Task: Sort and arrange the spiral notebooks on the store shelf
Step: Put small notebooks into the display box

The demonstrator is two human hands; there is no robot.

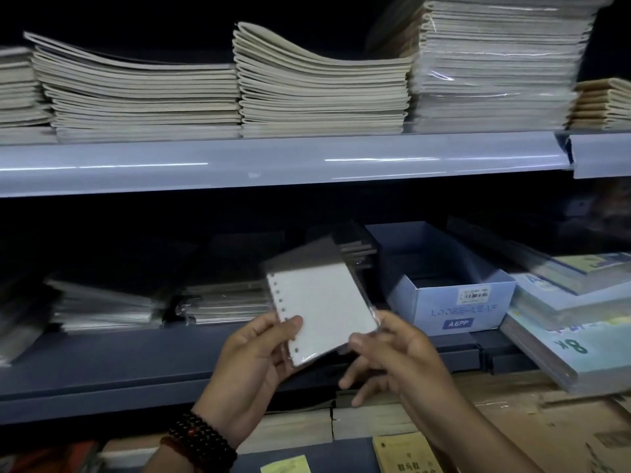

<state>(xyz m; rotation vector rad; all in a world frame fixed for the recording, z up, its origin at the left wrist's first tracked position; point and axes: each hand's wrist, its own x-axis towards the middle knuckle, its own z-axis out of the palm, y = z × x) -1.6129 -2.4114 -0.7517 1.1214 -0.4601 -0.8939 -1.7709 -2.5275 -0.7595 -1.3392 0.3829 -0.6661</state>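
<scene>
- Plastic-wrapped and clear-sleeved, the white hole-punched paper pack (324, 308) is held tilted in the air in front of the grey-blue lower shelf (102, 363).
- The left hand (256, 349) pinches its punched edge with the thumb on the face. The right hand (396, 346) pinches the lower right corner, its other fingers loose beneath.
- The step looks like checking the pack's size before placing it. The wrap is probably slippery, so grip it by the edges, then square it and lay it flat with matching packs.
- Just right of the pack, the pale blue cardboard box marked A6PP (450, 302) stands open. Its inside is too dark to tell what it holds.
- Left of the pack, low stacks of clear-wrapped notebooks (218, 302) lie on the same shelf.
</scene>
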